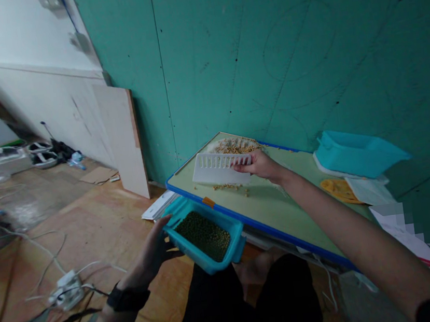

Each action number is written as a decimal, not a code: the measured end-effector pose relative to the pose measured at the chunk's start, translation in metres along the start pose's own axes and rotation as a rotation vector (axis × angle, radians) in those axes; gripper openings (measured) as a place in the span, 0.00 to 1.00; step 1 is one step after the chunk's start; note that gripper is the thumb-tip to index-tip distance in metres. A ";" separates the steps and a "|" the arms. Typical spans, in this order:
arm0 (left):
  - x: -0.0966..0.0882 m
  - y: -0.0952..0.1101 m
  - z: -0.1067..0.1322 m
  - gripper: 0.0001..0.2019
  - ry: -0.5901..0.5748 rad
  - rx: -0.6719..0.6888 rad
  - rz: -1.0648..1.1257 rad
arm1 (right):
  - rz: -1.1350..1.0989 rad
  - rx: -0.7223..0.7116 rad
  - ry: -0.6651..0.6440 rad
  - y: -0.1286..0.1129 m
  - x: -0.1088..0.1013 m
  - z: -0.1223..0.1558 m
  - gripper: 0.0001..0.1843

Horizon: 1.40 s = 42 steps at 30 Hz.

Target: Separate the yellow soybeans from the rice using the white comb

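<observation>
My left hand [153, 252] grips the near-left end of a blue tray [232, 250] filled with green beans [204, 234], held just below the table's [279, 208] blue front edge. My right hand [260, 165] reaches across the green tabletop and holds a white slotted sieve board [218, 168] standing on its edge. Yellow beans [237, 147] lie piled behind the board, and a few loose ones [228, 186] are scattered in front of it.
A blue dustpan-like scoop [357, 154] rests on papers at the table's right, by a yellow item [338, 190]. A green wall stands behind. A board [124, 141] leans left; cables and a power strip [68, 289] lie on the wooden floor.
</observation>
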<state>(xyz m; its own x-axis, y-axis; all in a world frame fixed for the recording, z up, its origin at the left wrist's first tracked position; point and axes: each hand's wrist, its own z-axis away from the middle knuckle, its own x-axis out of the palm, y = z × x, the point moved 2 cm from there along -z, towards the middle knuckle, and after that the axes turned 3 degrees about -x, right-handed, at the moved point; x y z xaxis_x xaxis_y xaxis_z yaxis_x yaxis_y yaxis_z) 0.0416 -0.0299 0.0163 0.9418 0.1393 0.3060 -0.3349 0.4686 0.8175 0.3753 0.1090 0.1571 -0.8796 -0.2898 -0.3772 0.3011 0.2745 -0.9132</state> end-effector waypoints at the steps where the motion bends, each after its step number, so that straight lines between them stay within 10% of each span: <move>1: 0.001 0.001 0.001 0.35 0.013 0.000 0.002 | 0.007 -0.006 0.004 0.000 0.001 -0.001 0.26; 42: 0.016 0.003 0.023 0.31 -0.094 -0.035 -0.054 | 0.009 0.021 -0.102 -0.003 0.000 0.023 0.29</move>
<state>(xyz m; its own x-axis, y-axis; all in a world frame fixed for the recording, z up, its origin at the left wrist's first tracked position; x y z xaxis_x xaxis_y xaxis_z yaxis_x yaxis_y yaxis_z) 0.0545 -0.0464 0.0351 0.9510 0.0310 0.3077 -0.2808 0.5034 0.8171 0.3825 0.0868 0.1560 -0.8352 -0.3791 -0.3983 0.3175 0.2590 -0.9122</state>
